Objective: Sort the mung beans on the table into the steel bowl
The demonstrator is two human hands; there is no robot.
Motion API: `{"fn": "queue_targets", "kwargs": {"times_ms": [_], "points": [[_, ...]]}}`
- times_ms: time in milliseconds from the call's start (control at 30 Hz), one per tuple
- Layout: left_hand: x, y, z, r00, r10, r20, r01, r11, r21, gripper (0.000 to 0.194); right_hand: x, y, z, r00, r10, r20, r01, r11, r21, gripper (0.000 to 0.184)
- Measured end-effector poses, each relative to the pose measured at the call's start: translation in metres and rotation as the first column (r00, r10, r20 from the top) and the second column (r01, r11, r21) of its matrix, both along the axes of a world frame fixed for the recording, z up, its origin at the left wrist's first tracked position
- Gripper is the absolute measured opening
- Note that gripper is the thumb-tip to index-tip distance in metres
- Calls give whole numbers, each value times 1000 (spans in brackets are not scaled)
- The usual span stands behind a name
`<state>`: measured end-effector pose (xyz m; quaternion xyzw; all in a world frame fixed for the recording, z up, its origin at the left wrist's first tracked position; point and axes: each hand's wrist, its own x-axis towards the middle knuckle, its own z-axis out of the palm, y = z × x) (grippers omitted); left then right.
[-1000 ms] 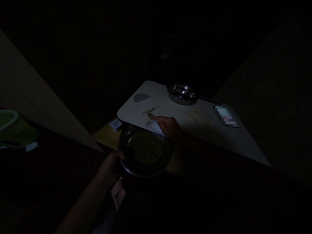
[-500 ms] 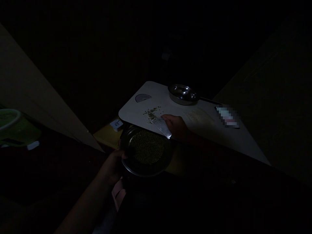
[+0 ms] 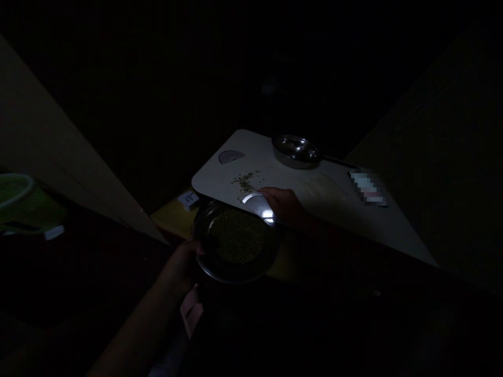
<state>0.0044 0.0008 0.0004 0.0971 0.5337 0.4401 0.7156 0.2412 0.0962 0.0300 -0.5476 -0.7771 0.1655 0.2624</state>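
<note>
My left hand [image 3: 186, 267] grips the left rim of a round metal bowl [image 3: 220, 277], thumb over the edge. Small green beans, like mung beans, [image 3: 238, 238] cover the bowl's bottom. The bowl is held just below the near edge of a white tabletop [image 3: 334, 209]. My right hand [image 3: 285, 204] pinches a clear half-round protractor [image 3: 257, 203] at that edge, above the bowl's far rim. Just beyond the protractor lies a scatter of loose beans [image 3: 246, 181]. A second protractor [image 3: 231, 156] lies flat farther back on the left.
An empty-looking shiny metal bowl [image 3: 296, 152] stands at the table's back edge. A blurred-out phone-like object [image 3: 367, 187] lies to the right. At the far left is a green basket [image 3: 31, 207]. A small white box [image 3: 188, 199] sits on a yellowish surface below the table. The room is very dark.
The protractor in my right hand has tilted and shifted slightly, and now catches a bright glare. My left hand and the bowl of beans stay nearly still.
</note>
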Motion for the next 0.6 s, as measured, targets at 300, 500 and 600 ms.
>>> {"fn": "queue_targets", "kwargs": {"times_ms": [300,500,600], "points": [[2,-1,5,1000,18,3,-18,1000,4,27,-15,1,-4,999,41,5,-41,999,25,37],[4,-1,9,999,45,-15,-45,999,-12,26,-12,1,-5,1000,25,-6,-24,999,46,35],[4,-1,8,999,32,-20,-33,999,-40,20,-8,3,-5,1000,-4,8,4,1000,29,36]]}}
